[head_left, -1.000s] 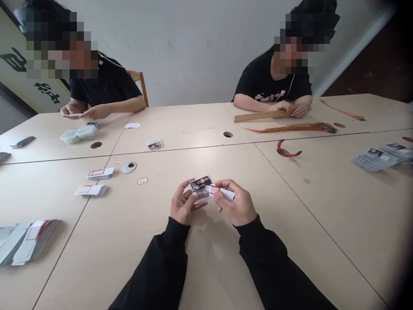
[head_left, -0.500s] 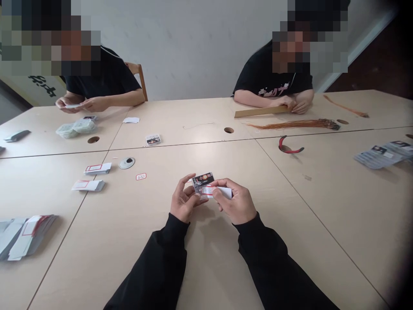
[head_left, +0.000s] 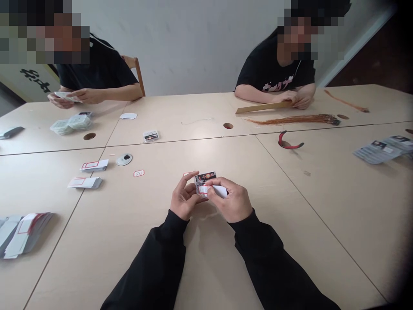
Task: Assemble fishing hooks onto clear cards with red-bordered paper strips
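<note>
Above the middle of the table, my left hand [head_left: 183, 198] grips a small flat plastic box [head_left: 205, 177] with a black printed label, thumb at its lower edge and fingers at its side. My right hand [head_left: 232, 199] pinches a white label slip [head_left: 220, 190] with a red-framed print. The slip lies across the lower part of the box front, with the right thumb on it. Just behind the left fingers, a small red-edged label [head_left: 188, 174] shows in part on the table. A similar plastic box [head_left: 151, 136] lies farther back.
Stacks of white slips [head_left: 94, 165] and a round disc [head_left: 124, 159] lie left, near a red-bordered label [head_left: 139, 173]. Red-handled pliers [head_left: 289, 145], copper-coloured wires [head_left: 297, 121] and packets [head_left: 380, 149] are right. Two people [head_left: 100, 69] sit opposite; the right one [head_left: 267, 73] handles a strip.
The white slip and my right hand have shifted slightly left over the box. The view has tilted a little. The left co-worker's hands have raised a pale item slightly.
</note>
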A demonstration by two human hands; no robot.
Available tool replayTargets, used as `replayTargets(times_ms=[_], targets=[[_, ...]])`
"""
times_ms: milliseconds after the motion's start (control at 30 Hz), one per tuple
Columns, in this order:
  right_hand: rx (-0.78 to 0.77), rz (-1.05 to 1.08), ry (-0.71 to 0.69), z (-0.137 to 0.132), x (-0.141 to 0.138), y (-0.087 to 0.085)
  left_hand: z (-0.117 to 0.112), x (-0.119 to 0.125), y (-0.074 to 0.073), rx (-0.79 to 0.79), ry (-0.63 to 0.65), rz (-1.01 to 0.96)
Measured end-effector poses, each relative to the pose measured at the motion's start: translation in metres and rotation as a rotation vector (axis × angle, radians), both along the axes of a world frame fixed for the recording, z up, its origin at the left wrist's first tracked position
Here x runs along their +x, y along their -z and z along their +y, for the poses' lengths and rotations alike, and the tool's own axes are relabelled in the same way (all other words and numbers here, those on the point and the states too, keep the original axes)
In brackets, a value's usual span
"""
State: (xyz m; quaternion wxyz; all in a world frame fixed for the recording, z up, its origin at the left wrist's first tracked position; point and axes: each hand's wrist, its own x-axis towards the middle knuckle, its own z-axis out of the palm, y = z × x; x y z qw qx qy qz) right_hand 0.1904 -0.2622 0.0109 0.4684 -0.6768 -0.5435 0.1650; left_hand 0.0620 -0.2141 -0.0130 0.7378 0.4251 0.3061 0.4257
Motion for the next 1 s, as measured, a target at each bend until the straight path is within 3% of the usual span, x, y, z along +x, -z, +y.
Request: replayTargets(times_ms=[1000], targets=[[-0.042,0.054,-0.002,0.0006,0.0006,-0.0011,-0.0008,0.0014,-0.0026,-0.019,-0.015,0.049]])
